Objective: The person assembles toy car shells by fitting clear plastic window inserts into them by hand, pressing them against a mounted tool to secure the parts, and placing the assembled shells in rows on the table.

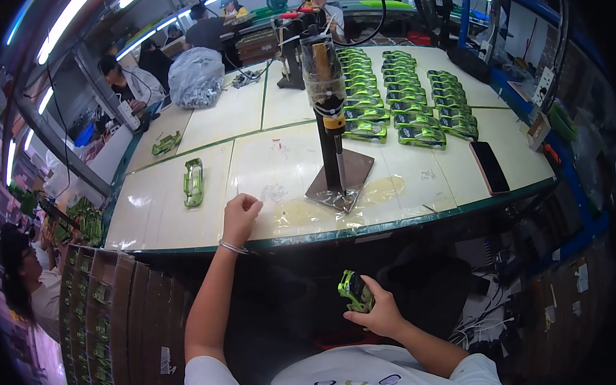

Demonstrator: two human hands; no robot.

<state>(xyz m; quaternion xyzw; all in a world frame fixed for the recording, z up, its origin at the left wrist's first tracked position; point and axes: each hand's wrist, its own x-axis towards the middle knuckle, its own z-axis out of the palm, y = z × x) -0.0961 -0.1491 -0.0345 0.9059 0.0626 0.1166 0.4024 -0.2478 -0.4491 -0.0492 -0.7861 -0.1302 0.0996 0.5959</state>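
My right hand (381,309) is closed around a green and black toy car (354,291), held low in front of my body, off the table's near edge. Over that edge reaches my left hand (240,217), its fingers curled in toward the thumb. Whatever its fingertips may hold is too small to make out. A bare green toy car body (193,183) lies on the table to the left of this hand. To its right, an upright power screwdriver (334,124) on a stand rises above a metal base plate (340,180).
Rows of green toy cars (413,114) cover the back right. A phone (489,167) lies near the right edge, another green car body (166,143) far left. Behind stands a plastic bag of grey parts (197,78). Stacked cardboard trays (100,307) rise at lower left. Other people sit around.
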